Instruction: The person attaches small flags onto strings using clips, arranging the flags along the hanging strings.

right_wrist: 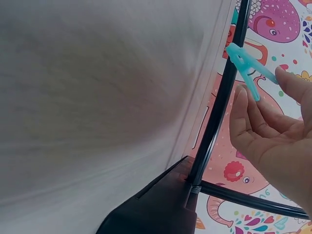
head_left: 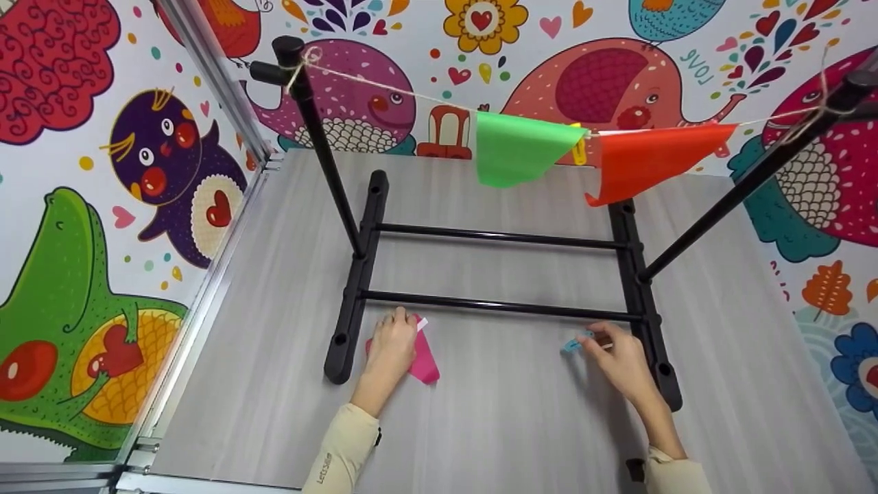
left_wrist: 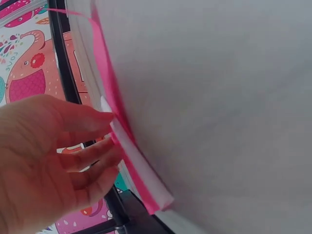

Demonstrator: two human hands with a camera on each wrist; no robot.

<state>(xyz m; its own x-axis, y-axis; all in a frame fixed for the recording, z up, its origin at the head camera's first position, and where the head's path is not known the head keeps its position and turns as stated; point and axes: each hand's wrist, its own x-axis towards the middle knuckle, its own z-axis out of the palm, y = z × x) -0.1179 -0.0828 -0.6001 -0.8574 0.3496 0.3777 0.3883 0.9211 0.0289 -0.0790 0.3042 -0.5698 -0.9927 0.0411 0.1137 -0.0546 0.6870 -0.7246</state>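
Note:
My left hand (head_left: 394,346) pinches a pink cloth or paper flag (head_left: 425,360) between thumb and fingers, just above the table by the rack's left foot. In the left wrist view, the flag (left_wrist: 104,61) has a white strip along the edge by my fingertips. Light blue and small, a clothespin (head_left: 575,343) sits between the thumb and fingers of my right hand (head_left: 623,357), near the right foot. The right wrist view shows the clothespin (right_wrist: 240,57) held by its two handle ends, its tip pointing away from the hand.
A black rack (head_left: 494,304) stands on the grey wood-grain table (head_left: 507,418). Between its posts runs a string (head_left: 398,89) with a green flag (head_left: 525,147), a red flag (head_left: 651,161) and a yellow clothespin (head_left: 579,151). Cartoon-printed walls (head_left: 226,288) enclose the table.

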